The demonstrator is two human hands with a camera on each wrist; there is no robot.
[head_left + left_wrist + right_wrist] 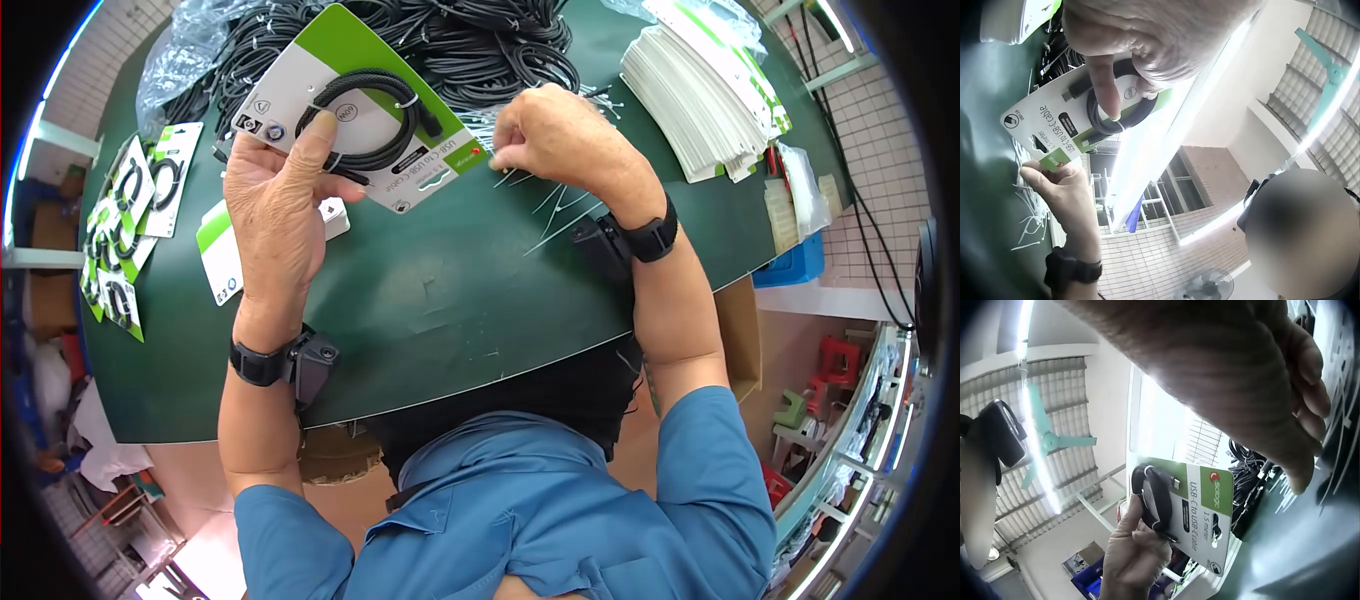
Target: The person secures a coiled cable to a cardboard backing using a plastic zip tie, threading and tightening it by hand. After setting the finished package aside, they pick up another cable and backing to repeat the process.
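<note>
My left hand holds up a white and green cardboard card printed "USB-C to USB-C cable". Its thumb presses a coiled black USB-C cable against the card, and white ties bind the coil. In the left wrist view, the fingers lie across this coil. Past the card's right edge, my right hand is low over a pile of loose white cable ties, fingers bent and thumb near them. Whether a tie is between those fingertips, I cannot tell.
Bundled black cables heap along the back of the green table. Stacked blank-sided cards stand at the right. Carded cables lie at the left, and more cards sit beneath the left hand. A few ties are scattered nearer.
</note>
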